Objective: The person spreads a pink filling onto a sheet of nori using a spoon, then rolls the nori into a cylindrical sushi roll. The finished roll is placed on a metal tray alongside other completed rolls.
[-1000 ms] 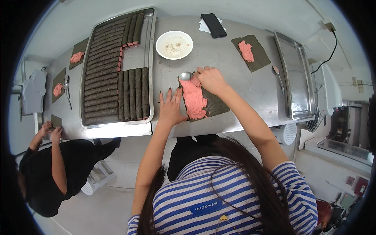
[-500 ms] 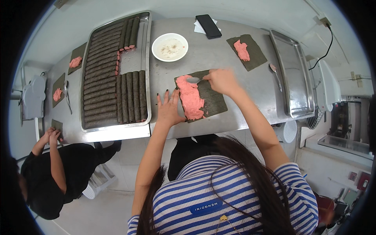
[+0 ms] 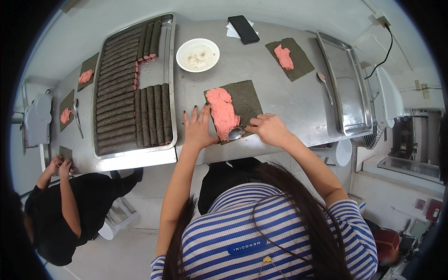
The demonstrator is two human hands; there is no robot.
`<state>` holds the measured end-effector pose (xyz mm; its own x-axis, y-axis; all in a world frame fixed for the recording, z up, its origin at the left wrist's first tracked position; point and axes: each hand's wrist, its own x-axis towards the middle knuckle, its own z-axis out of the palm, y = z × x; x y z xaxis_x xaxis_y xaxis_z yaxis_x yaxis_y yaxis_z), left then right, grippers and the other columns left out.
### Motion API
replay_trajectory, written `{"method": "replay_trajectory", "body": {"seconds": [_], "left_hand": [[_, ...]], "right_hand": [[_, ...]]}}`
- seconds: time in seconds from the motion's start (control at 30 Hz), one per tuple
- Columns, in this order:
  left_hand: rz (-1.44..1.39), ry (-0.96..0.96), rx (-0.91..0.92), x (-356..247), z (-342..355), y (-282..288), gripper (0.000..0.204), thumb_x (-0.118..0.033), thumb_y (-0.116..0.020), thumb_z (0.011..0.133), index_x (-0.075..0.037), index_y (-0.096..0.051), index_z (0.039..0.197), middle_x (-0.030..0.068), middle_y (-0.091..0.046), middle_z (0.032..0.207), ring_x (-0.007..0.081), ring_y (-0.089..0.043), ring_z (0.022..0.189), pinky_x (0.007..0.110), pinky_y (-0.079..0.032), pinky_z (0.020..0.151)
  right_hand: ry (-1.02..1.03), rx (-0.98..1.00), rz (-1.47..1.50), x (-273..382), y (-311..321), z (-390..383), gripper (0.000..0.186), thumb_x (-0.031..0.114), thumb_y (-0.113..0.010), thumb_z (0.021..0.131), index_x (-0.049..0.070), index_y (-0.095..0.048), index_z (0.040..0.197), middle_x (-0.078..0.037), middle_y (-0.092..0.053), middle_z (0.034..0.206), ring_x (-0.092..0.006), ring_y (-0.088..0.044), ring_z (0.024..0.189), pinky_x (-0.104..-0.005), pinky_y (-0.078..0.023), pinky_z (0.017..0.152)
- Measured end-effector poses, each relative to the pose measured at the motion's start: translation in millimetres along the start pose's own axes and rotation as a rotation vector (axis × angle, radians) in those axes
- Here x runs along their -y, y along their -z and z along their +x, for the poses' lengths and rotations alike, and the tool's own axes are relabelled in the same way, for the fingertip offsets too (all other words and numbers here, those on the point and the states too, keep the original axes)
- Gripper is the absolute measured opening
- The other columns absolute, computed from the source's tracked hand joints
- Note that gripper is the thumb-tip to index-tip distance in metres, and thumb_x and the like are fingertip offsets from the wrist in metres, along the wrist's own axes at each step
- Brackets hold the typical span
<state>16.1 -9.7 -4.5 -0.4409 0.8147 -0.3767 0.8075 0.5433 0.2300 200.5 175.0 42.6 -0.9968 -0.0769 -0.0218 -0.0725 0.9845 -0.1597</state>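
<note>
Here, person's right hand (image 3: pixel 270 129) pinches silver metal spoon (image 3: pixel 235 134), rounded bowl at near end of uneven pink paste strip (image 3: pixel 222 109). Paste covers left part of dark-green rectangular seaweed sheet (image 3: pixel 245 100) on grey steel table (image 3: pixel 289 107). Left hand (image 3: pixel 198 133) at sheet's left edge, fingers spread wide.

The right hand (image 3: pixel 270 129) grips a spoon (image 3: pixel 235 133), its bowl at the near end of the pink paste (image 3: pixel 223 112), which covers the left part of a dark sheet (image 3: pixel 248 100). The left hand (image 3: pixel 197 130) lies with fingers spread at the sheet's left edge. Farther left, a tray (image 3: pixel 165 58) holds dark rolls (image 3: pixel 116 100). A white bowl (image 3: pixel 198 55) and a phone (image 3: pixel 243 29) sit on the far side. To the right lie a second sheet (image 3: pixel 301 63) with paste and another tray (image 3: pixel 343 88). At the near left, a co-worker's hands (image 3: pixel 62 165) touch a small sheet (image 3: pixel 66 152).
</note>
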Motion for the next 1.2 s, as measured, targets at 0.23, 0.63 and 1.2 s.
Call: {"method": "replay_trajectory", "body": {"seconds": [0.23, 0.63, 1.2], "left_hand": [[-0.016, -0.01, -0.031, 2.8, 0.0, -6.0, 0.128, -0.046, -0.084, 0.053, -0.01, -0.011, 0.15, 0.0093, -0.031, 0.152, 0.0325, -0.019, 0.144, 0.059, -0.009, 0.114], [-0.043, -0.019, -0.04, 2.9, -0.2, -4.1, 0.125, -0.043, -0.084, 0.054, -0.01, -0.011, 0.15, 0.0095, -0.03, 0.153, 0.0328, -0.018, 0.144, 0.059, -0.009, 0.115], [-0.028, 0.042, 0.052, -5.9, 1.3, 4.9, 0.124, -0.043, -0.082, 0.055, -0.01, -0.011, 0.15, 0.0076, -0.026, 0.155, 0.0317, -0.015, 0.145, 0.058, -0.007, 0.115]], "right_hand": [[-0.155, -0.131, -0.086, -9.9, 6.7, 11.3, 0.024, 0.011, -0.059, 0.073, 0.012, -0.069, 0.095, -0.002, -0.057, 0.082, -0.0204, -0.061, 0.079, -0.0343, -0.051, 0.065], [-0.077, 0.029, -0.082, 43.7, -4.9, 4.8, 0.017, 0.012, -0.058, 0.075, 0.001, -0.064, 0.086, -0.01, -0.059, 0.079, -0.0239, -0.063, 0.071, -0.0356, -0.052, 0.06], [0.001, 0.119, -0.144, 39.8, 1.5, -3.0, 0.013, 0.013, -0.058, 0.075, 0.003, -0.065, 0.081, -0.008, -0.06, 0.081, -0.0227, -0.063, 0.077, -0.0334, -0.052, 0.064]]}}
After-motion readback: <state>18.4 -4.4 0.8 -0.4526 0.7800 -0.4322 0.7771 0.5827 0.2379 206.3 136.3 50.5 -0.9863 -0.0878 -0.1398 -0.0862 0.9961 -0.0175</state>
